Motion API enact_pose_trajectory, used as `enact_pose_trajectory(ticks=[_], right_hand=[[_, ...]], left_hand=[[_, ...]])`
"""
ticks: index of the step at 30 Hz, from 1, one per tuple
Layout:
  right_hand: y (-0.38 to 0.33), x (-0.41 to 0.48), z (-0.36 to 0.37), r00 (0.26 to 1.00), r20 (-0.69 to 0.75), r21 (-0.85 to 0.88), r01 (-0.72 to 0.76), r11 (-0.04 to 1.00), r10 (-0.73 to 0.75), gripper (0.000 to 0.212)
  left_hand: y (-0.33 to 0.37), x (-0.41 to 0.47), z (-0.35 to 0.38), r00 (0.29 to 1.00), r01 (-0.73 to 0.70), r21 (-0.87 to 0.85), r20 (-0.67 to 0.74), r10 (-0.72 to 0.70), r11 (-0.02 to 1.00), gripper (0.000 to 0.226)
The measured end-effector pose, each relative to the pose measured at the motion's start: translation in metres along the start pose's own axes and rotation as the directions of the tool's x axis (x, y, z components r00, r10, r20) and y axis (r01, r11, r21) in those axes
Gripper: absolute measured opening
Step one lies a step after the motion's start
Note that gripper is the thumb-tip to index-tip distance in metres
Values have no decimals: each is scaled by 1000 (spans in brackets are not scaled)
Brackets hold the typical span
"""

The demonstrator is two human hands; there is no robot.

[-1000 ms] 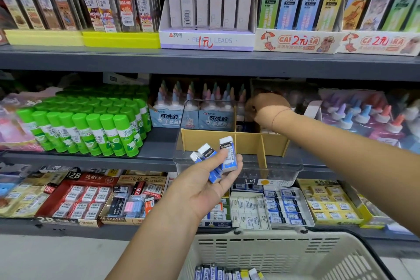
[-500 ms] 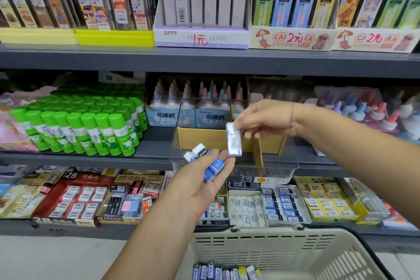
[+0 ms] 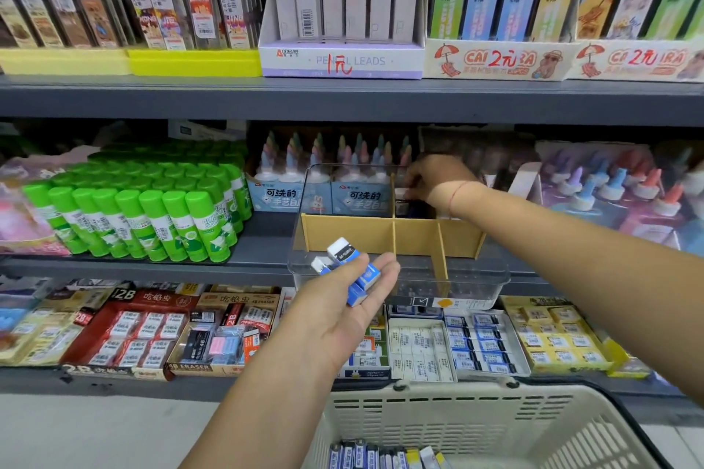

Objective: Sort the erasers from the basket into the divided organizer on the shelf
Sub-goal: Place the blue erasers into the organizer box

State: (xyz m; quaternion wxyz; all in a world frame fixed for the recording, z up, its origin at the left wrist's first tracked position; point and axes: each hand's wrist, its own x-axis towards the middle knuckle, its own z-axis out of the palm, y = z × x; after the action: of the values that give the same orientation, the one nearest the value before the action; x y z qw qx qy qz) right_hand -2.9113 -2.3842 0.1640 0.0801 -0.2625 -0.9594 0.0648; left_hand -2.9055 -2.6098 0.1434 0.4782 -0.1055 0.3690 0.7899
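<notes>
Evidently midway: right hand [image 3: 438, 179], grip unclear, reaches inside the divided organizer [image 3: 350, 236]; flat left hand [image 3: 343, 312] carries erasers [image 3: 343, 251]; basket [image 3: 457, 407] holds more.

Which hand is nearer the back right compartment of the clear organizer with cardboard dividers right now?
Right. The right hand reaches down into that back right compartment; the left hand hovers before the front wall of the clear plastic organizer, blue-and-white erasers on its palm.

Clear glossy plastic organizer [image 3: 304, 263] with matt cardboard dividers [image 3: 419, 236]; perforated matt plastic basket [image 3: 476, 419]; paper-sleeved erasers [image 3: 343, 253].
</notes>
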Motion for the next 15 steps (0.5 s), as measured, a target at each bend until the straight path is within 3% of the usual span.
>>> enact_pose_trajectory(ticks=[6,12,15], right_hand=[[10,2,17,990,-116,-230,57,972,-85,19],[10,6,22,974,-212,-296,9,955,-74,25],[7,5,20,980,-188,-308,3,951,-64,33]], left_hand=[[0,2,-1,1000,5,-3,-3,-5,1000,11],[-2,1,0,1000,13,3,6,-13,1000,14],[-2,0,-1,1000,14,44,17,-14,999,24]])
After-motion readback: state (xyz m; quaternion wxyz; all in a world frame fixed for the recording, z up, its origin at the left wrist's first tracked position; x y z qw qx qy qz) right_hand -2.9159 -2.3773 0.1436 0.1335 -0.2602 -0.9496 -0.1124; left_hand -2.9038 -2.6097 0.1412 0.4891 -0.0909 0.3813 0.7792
